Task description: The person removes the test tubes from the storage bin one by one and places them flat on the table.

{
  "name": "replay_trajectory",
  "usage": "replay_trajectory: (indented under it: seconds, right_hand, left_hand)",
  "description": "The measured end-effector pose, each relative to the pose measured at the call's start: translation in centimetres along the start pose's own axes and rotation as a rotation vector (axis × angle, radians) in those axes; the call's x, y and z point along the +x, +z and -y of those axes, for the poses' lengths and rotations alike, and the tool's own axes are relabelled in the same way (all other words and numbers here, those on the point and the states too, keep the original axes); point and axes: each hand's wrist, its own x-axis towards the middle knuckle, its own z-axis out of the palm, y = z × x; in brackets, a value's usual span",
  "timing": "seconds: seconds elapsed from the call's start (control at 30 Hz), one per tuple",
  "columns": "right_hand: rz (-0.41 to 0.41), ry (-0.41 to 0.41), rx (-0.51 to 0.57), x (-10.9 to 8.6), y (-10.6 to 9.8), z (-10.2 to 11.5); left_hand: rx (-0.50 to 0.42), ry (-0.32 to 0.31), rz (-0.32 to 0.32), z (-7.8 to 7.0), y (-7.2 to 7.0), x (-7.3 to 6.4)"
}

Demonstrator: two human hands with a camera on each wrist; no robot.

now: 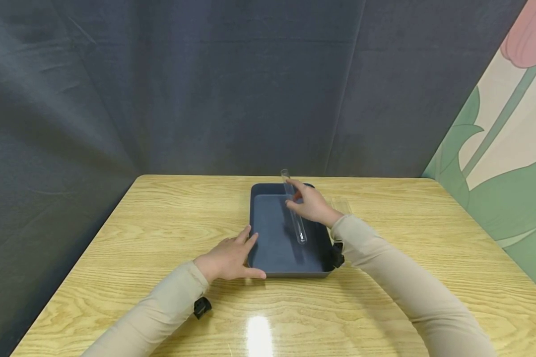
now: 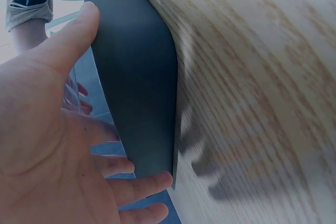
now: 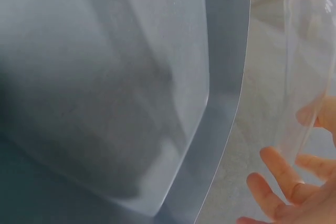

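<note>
A clear test tube (image 1: 298, 229) hangs tilted over a dark grey rectangular tray (image 1: 270, 248), its rounded end lower and nearer. My right hand (image 1: 311, 202) pinches the tube between thumb and fingers, around its middle. In the right wrist view the transparent tube (image 3: 307, 51) looks hollow, with no contents visible. At the tray's near left corner is my left hand (image 1: 229, 258), fingers spread. The left wrist view shows its fingertips touching the tray's outer wall (image 2: 139, 72), with the thumb by the rim.
Partly hidden behind my right wrist, a clear transparent object (image 1: 343, 204) lies on the wooden table (image 1: 161, 223); its kind cannot be made out. A dark curtain (image 1: 250, 89) hangs behind the table, and a flower-patterned surface (image 1: 509, 173) stands at the right.
</note>
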Motion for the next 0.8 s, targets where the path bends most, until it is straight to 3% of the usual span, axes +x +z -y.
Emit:
replay_trajectory:
  seconds: [0.8]
  right_hand:
    - [0.002, 0.052, 0.032, -0.8, -1.5, -1.2]
  left_hand:
    - [-0.008, 0.016, -0.016, 0.0, 0.1, -0.1]
